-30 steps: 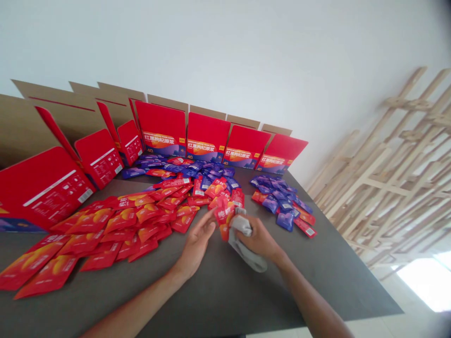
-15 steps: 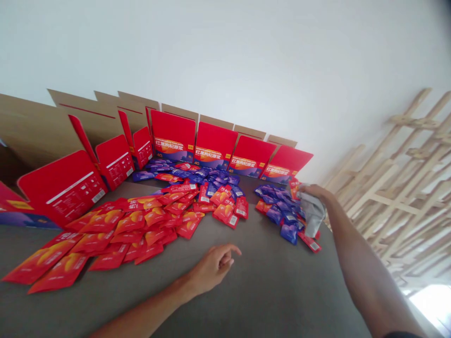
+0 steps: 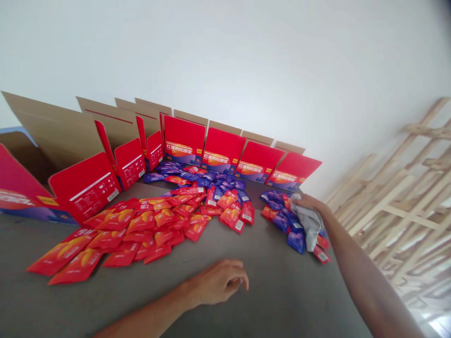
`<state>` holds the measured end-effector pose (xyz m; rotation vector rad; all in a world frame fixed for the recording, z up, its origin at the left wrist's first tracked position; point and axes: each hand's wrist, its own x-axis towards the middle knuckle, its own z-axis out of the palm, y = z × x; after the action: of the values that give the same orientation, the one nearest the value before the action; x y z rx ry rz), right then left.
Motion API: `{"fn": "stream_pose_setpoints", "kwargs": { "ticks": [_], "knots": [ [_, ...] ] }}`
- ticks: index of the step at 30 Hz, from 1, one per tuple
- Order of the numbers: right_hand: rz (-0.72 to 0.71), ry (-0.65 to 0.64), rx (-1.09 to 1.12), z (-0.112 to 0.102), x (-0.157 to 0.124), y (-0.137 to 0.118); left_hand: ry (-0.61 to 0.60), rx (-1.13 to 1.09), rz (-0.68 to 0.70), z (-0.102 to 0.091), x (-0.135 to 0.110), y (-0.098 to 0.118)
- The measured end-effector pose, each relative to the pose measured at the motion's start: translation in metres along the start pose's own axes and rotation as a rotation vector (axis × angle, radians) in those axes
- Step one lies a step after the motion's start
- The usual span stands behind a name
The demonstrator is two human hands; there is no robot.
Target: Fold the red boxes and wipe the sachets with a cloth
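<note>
My right hand (image 3: pixel 307 202) grips a crumpled grey cloth (image 3: pixel 308 223) at the right. The cloth hangs over a small pile of purple pouches (image 3: pixel 282 219) and red pouches and hides part of it. My left hand (image 3: pixel 225 281) hovers over or rests on the grey tabletop (image 3: pixel 278 300), its fingers loosely curled with a gap at the thumb and nothing held. A broad heap of red pouches (image 3: pixel 141 225) lies beyond it to the left. More purple pouches (image 3: pixel 211 178) are behind the red ones.
Red printed cartons (image 3: pixel 185 141) with raised flaps stand in a row along the back. Other cartons with tall brown flaps (image 3: pixel 52 126) line the left side. A white wall (image 3: pixel 225 56) rises behind them. Wooden racks (image 3: pixel 405 216) stand at the right.
The view has shifted slightly left. My right hand has drawn the cloth a little lower over the right pile. My left hand's pointing finger has curled in.
</note>
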<state>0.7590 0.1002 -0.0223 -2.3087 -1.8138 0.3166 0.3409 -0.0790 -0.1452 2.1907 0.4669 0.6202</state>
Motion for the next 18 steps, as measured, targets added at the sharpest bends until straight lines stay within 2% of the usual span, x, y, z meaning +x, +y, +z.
{"fn": "stream_pose_setpoints", "kwargs": {
  "ticks": [4,7,12,15,16,18],
  "knots": [
    [-0.002,0.013,0.082,-0.017,-0.016,-0.007,-0.034,0.020,0.001,-0.001,-0.001,0.002],
    [-0.038,0.075,0.177,-0.032,-0.034,-0.012,-0.047,0.025,0.008,-0.002,0.000,0.002],
    [-0.062,0.369,0.354,-0.064,-0.081,-0.001,-0.050,0.048,0.009,-0.004,0.000,0.003],
    [-0.125,0.546,0.564,-0.078,-0.115,0.012,-0.063,0.055,0.009,-0.002,-0.001,0.005],
    [-0.172,0.566,0.642,-0.078,-0.126,0.014,-0.065,0.060,0.018,-0.002,-0.001,0.005],
    [-0.292,0.494,0.719,-0.070,-0.146,0.011,-0.051,0.104,0.043,-0.004,0.000,0.006]
  ]
}}
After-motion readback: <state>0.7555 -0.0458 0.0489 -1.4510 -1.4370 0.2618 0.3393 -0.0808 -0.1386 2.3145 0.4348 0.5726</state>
